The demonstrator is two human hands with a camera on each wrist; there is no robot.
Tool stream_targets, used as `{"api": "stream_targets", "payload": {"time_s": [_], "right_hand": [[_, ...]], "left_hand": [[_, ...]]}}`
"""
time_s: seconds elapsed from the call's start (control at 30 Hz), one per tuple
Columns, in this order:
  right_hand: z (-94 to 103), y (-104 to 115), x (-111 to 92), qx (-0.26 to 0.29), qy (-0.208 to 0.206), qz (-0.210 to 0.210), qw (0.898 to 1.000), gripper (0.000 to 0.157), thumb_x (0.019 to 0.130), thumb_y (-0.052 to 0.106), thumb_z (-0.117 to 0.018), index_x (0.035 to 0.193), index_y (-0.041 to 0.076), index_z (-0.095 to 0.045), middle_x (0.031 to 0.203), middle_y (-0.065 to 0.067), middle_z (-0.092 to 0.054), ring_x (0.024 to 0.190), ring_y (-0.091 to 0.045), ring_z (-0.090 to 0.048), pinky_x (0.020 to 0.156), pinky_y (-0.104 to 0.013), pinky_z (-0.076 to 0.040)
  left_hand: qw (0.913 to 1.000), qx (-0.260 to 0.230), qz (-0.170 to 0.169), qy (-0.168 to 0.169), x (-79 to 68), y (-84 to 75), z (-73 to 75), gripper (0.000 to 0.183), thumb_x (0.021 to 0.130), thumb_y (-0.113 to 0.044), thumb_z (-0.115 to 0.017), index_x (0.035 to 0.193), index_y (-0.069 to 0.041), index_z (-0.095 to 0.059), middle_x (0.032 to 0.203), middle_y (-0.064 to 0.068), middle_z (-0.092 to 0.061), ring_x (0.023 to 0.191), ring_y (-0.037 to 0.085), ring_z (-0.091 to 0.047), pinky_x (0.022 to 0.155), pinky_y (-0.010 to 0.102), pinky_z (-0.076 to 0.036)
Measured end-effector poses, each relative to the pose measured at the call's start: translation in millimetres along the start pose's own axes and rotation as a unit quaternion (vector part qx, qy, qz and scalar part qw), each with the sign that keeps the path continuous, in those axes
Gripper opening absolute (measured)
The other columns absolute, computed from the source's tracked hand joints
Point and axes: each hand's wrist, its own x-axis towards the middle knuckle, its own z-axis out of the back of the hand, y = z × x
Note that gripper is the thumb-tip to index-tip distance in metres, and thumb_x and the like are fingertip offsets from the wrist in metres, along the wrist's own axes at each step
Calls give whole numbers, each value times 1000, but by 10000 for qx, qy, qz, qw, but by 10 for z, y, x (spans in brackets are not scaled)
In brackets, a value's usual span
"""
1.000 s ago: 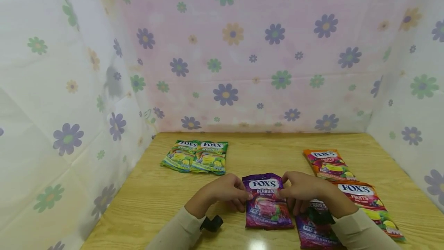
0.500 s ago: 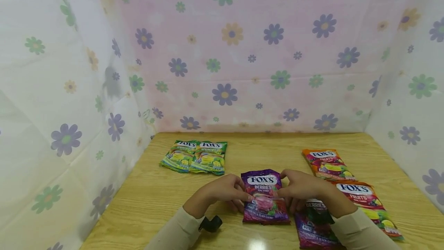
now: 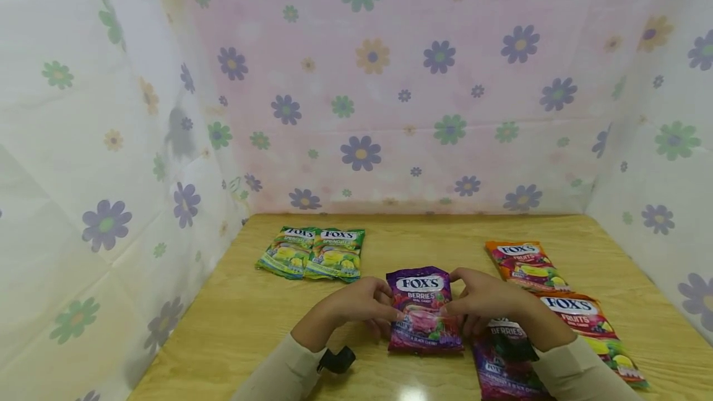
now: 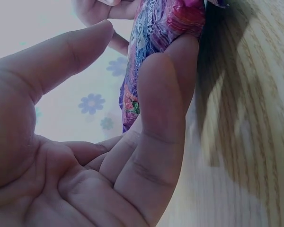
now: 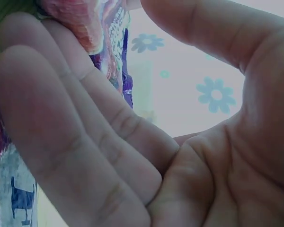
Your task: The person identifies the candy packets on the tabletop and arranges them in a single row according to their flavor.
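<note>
A purple bag of Fox's Berries candy (image 3: pixel 423 311) is held between both hands in the head view, its front facing up and toward me. My left hand (image 3: pixel 359 308) pinches its left edge, thumb on the front and fingers behind. My right hand (image 3: pixel 490 305) pinches the right edge the same way. In the left wrist view the fingers (image 4: pixel 158 109) reach under the candy bag (image 4: pixel 151 38). The right wrist view shows fingers (image 5: pixel 42 104) behind the bag's side. A second purple Berries bag (image 3: pixel 504 379) lies under my right wrist, partly hidden.
Two green Fox's Spring Tea bags (image 3: pixel 334 255) lie side by side at the back left. At the right are an orange-red Fox's Fruits bag (image 3: pixel 529 265) and another Fruits bag (image 3: pixel 593 333) nearer me. Flower-patterned cloth (image 3: pixel 362 79) walls in the wooden table (image 3: pixel 250 327).
The held candy bag has risen a little and its lower edge has moved away from me. Both hands keep hold of it and have barely shifted; the other bags stay put.
</note>
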Motion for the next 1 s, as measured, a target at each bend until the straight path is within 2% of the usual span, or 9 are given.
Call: {"api": "stream_targets", "payload": {"time_s": [0.4,0.6,0.7,0.8,1.0], "right_hand": [[27,46,-20,39,-147,117,9998,96,92,32,-79,159,-3,-20,89,-14,-74,71,-34,-75,63,-45,-63],[61,96,-9,23,-271,228,9994,96,91,31,-80,158,-3,-20,91,-13,-74,72,-34,-75,65,-45,-64],[82,116,2,43,-346,277,9990,95,91,31,-79,159,-1,-20,92,-13,-74,73,-34,-75,66,-45,-64],[99,139,11,38,-480,324,9983,96,91,31,-80,160,1,-21,94,-13,-73,72,-33,-74,66,-45,-64],[125,191,34,90,-778,418,9961,96,90,29,-81,161,2,-22,96,-13,-72,72,-32,-74,66,-44,-64]], "left_hand": [[9997,-169,-46,-191,-10,-39,46,49,91,-19,-79,130,1,-58,108,11,-70,80,29,-76,67,45,-64],[9983,70,-137,-561,-22,-93,67,58,89,-23,-82,136,1,-57,109,12,-67,81,28,-76,72,42,-64],[9973,91,-150,-712,-29,-129,70,63,89,-24,-83,139,1,-54,110,12,-66,81,29,-76,74,45,-64],[9960,147,-199,-861,-21,-157,78,65,88,-25,-84,139,1,-54,110,13,-67,80,30,-76,73,47,-64],[9917,360,-260,-1205,7,-196,115,66,86,-30,-85,139,-3,-56,110,10,-66,81,28,-75,71,43,-64]]}}
